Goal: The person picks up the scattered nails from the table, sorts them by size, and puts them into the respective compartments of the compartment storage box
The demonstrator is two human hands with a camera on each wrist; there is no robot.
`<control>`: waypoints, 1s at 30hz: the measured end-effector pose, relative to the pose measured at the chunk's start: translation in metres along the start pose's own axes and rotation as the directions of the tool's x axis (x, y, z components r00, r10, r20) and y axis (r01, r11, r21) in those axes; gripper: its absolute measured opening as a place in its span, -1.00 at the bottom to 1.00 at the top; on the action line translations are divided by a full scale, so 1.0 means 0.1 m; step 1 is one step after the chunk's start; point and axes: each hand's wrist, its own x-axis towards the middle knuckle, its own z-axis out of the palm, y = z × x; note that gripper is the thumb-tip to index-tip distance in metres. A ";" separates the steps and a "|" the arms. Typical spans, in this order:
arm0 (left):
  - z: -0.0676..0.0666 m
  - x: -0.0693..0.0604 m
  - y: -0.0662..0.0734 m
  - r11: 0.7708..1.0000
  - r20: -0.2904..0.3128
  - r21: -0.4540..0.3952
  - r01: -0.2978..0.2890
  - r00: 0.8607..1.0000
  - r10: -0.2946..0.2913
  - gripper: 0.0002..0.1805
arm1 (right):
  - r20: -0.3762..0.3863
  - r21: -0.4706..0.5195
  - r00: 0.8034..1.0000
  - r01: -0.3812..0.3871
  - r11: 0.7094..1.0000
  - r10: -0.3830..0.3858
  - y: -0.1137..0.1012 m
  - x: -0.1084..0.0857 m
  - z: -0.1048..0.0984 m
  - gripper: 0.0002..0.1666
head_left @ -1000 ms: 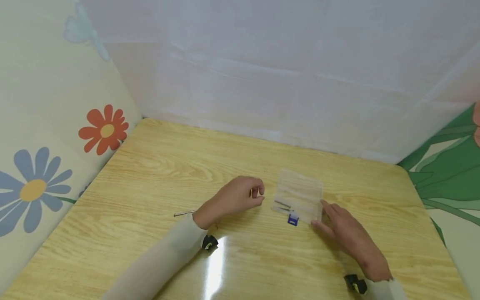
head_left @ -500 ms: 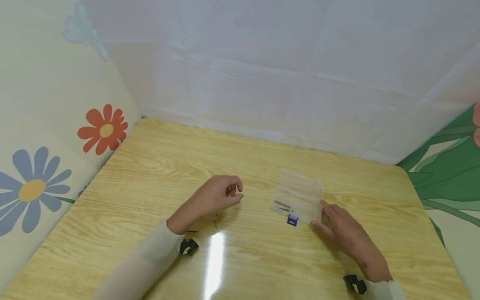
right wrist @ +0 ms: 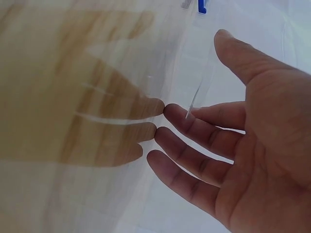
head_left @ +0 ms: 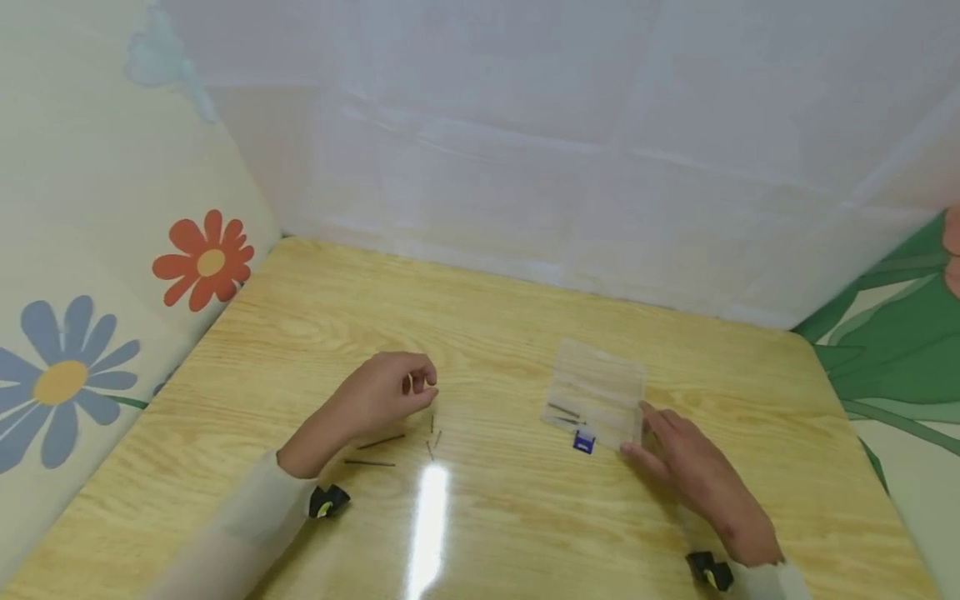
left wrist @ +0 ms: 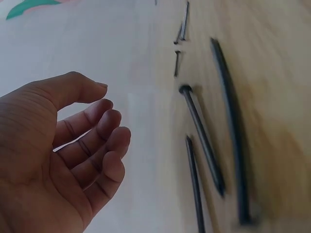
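My left hand [head_left: 384, 392] hovers over the left part of the table, fingers loosely curled, nothing in its grasp. Below and beside it lie several dark nails [head_left: 381, 442], both long and short; the left wrist view shows a thick long nail [left wrist: 229, 121] and a small nail [left wrist: 177, 64] with their heads. My right hand [head_left: 693, 458] rests against the right side of a clear plastic box [head_left: 600, 379], thumb and fingers spread near its corner. Inside the box, near its left front, are a few thin nails [head_left: 564, 410]. A blue latch [head_left: 584, 442] marks the box's front edge.
The wood-grain table [head_left: 510, 533] carries a bright light reflection [head_left: 427, 525] in front of the nails. A white cloth wall [head_left: 480, 167] closes off the back. Panels with printed flowers [head_left: 210, 262] stand at both sides.
My left hand has moved left, away from the box, and hovers behind the loose nails, more of which now show. The right hand and the box have stayed put.
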 end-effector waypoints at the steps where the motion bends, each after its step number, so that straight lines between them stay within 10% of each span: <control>1: -0.02 -0.02 -0.02 1.000 0.000 0.005 0.004 1.000 -0.004 -0.93 | -0.001 0.000 1.000 0.001 1.000 -0.001 0.00 0.00 0.00 -0.08; 30: -0.23 -0.65 -0.36 0.988 -0.017 0.103 0.115 0.993 -0.114 -0.94 | -0.013 0.005 1.000 0.026 1.000 -0.026 0.00 -0.02 0.02 -0.10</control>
